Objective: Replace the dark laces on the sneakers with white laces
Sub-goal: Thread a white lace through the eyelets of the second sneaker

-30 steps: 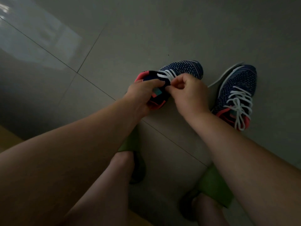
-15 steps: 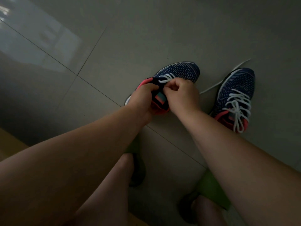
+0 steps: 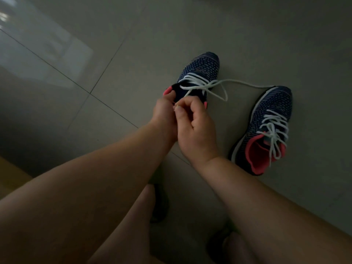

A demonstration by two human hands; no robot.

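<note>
Right hand [image 3: 196,126] pinches white lace [image 3: 207,86] end between thumb and forefinger. Left hand [image 3: 164,113] touching it, gripping pink collar of near sneaker [image 3: 198,77]. Lace runs from pinch up across sneaker, loose strand trailing right toward second sneaker [image 3: 266,126], fully laced white, on tiled floor [image 3: 133,54].
</note>
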